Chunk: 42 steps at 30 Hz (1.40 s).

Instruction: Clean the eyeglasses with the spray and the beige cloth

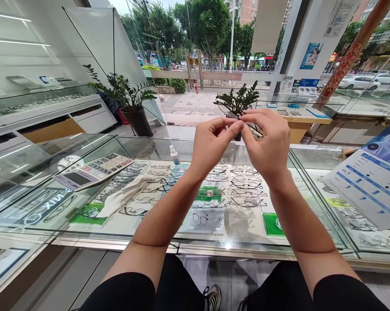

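Both hands are raised in front of me above the glass counter, with their fingertips meeting. My left hand point(211, 142) pinches a thin-rimmed pair of eyeglasses point(223, 105) from the left. From the other side, my right hand point(268, 140) has its thumb and fingers closed on the same pair. A dark rim shows above the fingers, and a slim piece juts out under the right fingers. My fingers hide the middle of the glasses, so the exact spot being gripped cannot be made out.
Inside the glass display counter point(234, 242) lie rows of eyeglasses point(246, 181). On top are a calculator point(94, 170), a pale cloth point(125, 195) and a small white spray bottle point(174, 154). A printed card point(369, 181) stands at right. Potted plants point(138, 119) are beyond the counter.
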Each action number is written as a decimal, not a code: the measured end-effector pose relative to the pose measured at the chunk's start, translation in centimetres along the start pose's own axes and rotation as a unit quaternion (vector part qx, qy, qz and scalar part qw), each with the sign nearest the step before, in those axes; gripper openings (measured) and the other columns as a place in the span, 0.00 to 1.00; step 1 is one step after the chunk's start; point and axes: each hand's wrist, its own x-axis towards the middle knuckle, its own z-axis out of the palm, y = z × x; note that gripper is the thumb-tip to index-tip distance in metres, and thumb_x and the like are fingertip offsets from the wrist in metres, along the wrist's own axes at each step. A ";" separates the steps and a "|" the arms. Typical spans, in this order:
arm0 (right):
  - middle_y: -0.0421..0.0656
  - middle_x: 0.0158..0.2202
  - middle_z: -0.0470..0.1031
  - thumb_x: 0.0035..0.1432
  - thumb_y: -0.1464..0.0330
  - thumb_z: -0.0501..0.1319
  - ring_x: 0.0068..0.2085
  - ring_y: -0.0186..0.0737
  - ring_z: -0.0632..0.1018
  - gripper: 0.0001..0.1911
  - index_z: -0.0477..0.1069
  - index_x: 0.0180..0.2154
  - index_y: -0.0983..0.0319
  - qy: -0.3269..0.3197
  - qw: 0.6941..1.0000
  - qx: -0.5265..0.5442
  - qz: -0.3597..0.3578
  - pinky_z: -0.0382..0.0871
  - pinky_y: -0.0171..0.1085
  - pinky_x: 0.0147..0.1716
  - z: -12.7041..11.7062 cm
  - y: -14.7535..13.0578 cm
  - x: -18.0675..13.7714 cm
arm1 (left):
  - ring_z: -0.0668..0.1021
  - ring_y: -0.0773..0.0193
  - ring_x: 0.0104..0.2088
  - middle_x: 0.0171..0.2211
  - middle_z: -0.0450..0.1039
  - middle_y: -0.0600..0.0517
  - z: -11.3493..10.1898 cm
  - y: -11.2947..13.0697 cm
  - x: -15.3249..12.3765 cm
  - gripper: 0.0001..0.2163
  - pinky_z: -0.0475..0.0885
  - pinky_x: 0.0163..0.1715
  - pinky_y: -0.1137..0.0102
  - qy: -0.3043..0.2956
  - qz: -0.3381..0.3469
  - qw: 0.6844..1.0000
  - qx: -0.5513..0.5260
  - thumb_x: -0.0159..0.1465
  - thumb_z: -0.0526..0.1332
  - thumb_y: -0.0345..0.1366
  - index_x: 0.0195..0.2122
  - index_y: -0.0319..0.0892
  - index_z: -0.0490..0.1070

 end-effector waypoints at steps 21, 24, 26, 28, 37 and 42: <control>0.34 0.20 0.50 0.68 0.57 0.68 0.24 0.34 0.59 0.30 0.55 0.20 0.54 0.017 0.997 0.077 -0.028 0.59 0.40 0.27 -2.5 2.9 -0.4 | 0.62 0.66 0.27 0.23 0.58 0.58 -6.0 0.8 -0.7 0.04 0.57 0.31 0.66 -0.116 -0.017 0.961 0.251 0.66 0.66 0.33 0.33 0.44 0.77; 0.33 0.20 0.42 0.61 0.61 0.67 0.24 0.31 0.49 0.32 0.44 0.19 0.54 -0.028 0.996 0.072 0.050 0.45 0.41 0.26 -2.0 7.0 -2.6 | 0.64 0.65 0.29 0.26 0.63 0.56 -7.9 -2.2 -2.0 0.04 0.57 0.32 0.66 -0.202 -0.056 0.937 0.278 0.64 0.63 0.34 0.34 0.42 0.77; 0.33 0.20 0.42 0.58 0.62 0.64 0.25 0.31 0.48 0.29 0.44 0.18 0.54 -0.043 0.991 0.048 0.113 0.42 0.42 0.27 -1.8 9.2 -4.5 | 0.67 0.65 0.30 0.28 0.67 0.54 -8.8 -4.2 -3.2 0.05 0.59 0.34 0.66 -0.237 -0.080 0.917 0.310 0.63 0.63 0.35 0.34 0.42 0.78; 0.33 0.19 0.42 0.56 0.62 0.62 0.25 0.31 0.49 0.28 0.44 0.17 0.54 -0.035 0.985 0.015 0.166 0.43 0.42 0.28 -1.7 10.9 -6.1 | 0.70 0.63 0.32 0.30 0.70 0.53 -9.3 -5.9 -4.3 0.07 0.61 0.35 0.66 -0.249 -0.094 0.904 0.333 0.63 0.62 0.36 0.35 0.41 0.79; 0.33 0.20 0.42 0.55 0.64 0.62 0.26 0.31 0.48 0.26 0.44 0.17 0.54 -0.052 0.975 -0.018 0.216 0.42 0.42 0.29 -1.6 13.6 -7.0 | 0.72 0.60 0.30 0.29 0.79 0.51 -8.4 -7.9 -6.0 0.09 0.59 0.34 0.65 -0.398 -0.128 0.799 0.433 0.64 0.64 0.36 0.37 0.44 0.85; 0.33 0.20 0.42 0.56 0.66 0.62 0.25 0.31 0.48 0.27 0.44 0.17 0.54 -0.072 0.975 -0.007 0.210 0.41 0.41 0.29 -1.3 13.3 -7.1 | 0.74 0.60 0.31 0.29 0.80 0.50 -7.7 -8.0 -6.2 0.08 0.59 0.33 0.65 -0.424 -0.135 0.769 0.458 0.65 0.64 0.34 0.37 0.44 0.86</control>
